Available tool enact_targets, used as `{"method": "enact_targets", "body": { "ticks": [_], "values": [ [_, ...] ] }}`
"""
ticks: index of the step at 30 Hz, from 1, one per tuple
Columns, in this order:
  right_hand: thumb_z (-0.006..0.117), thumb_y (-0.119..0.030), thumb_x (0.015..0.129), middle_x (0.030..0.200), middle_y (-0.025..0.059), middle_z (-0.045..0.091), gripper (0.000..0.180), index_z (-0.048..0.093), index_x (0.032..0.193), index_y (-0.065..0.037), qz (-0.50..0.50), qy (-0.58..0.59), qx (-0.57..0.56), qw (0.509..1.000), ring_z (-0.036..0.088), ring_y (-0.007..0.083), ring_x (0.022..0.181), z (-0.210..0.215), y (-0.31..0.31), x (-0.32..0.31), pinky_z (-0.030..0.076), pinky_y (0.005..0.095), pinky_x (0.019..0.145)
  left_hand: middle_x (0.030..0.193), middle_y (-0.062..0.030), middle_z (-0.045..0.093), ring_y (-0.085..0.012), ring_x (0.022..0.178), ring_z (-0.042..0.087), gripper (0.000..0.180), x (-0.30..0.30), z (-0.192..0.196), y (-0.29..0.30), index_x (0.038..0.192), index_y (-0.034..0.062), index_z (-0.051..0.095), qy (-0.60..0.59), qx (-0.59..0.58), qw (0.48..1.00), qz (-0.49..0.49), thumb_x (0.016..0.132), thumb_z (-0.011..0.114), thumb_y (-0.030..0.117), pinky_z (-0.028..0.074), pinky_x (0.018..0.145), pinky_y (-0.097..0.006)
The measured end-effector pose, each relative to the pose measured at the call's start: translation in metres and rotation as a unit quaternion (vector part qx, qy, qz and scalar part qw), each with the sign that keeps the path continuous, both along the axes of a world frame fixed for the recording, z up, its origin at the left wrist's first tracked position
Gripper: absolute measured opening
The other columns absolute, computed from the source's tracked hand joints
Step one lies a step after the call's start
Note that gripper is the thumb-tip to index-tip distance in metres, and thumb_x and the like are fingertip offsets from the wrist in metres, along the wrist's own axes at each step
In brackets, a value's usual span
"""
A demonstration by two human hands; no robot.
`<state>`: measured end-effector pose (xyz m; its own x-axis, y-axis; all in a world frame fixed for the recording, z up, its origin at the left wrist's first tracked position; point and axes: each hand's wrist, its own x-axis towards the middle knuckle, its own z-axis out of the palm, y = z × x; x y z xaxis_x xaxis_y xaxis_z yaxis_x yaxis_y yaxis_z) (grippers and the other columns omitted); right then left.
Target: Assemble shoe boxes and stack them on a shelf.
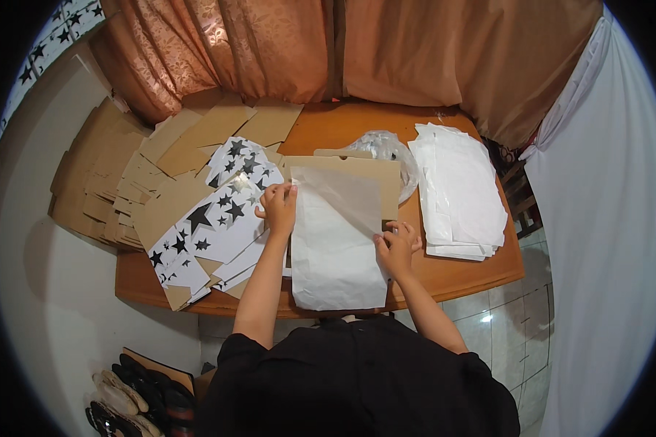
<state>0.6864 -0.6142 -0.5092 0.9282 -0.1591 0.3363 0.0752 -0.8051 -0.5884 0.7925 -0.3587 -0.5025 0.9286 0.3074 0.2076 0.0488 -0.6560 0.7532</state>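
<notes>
A white paper sheet (pixel 335 255) lies in front of me, its near end hanging by the table's front edge. Its upper part shows a greyish, translucent area with a diagonal crease or flap line; I cannot tell if that is a separate layer. My left hand (pixel 278 209) pinches the sheet's far left corner. At the right edge, about halfway down, my right hand (pixel 399 249) grips it between bent fingers. Under the sheet is a flat brown cardboard piece (pixel 391 178), showing beyond its far and right sides.
White cardboard pieces with black stars (pixel 222 211) overlap on the left, near stacked brown cardboard (pixel 116 182). A clear plastic bag (pixel 390 149) sits behind the sheet. Right of it lies a pile of white sheets (pixel 459 193) on the wooden table (pixel 335 124). Shoes (pixel 142 390) stand at lower left.
</notes>
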Motion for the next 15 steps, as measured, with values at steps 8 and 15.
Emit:
{"method": "enact_targets", "body": {
  "ticks": [8,15],
  "values": [
    [0.066,-0.023,0.074,0.111,0.0039,0.057,0.014,0.066,0.073,-0.008,-0.034,0.013,-0.023,0.999,0.04,0.0301,0.114,0.011,0.0,-0.001,0.014,0.0595,0.095,0.139,-0.0132,0.034,-0.0321,0.13,0.028,0.049,-0.074,0.018,-0.014,0.134,0.0199,0.041,-0.07,0.228,0.903,-0.358,0.088,0.052,0.033,0.018,0.104,-0.057],
    [0.064,-0.017,0.075,0.121,0.0072,0.054,0.047,0.05,0.12,-0.011,-0.042,-0.107,0.07,0.991,0.04,0.0321,0.119,0.007,-0.004,0.001,0.025,0.0442,0.1,0.147,-0.0091,0.027,-0.0285,0.136,0.024,0.046,-0.074,0.031,-0.033,0.138,0.027,0.037,-0.074,0.346,0.771,-0.53,0.093,0.04,0.038,0.021,0.106,-0.055]
  ]
}}
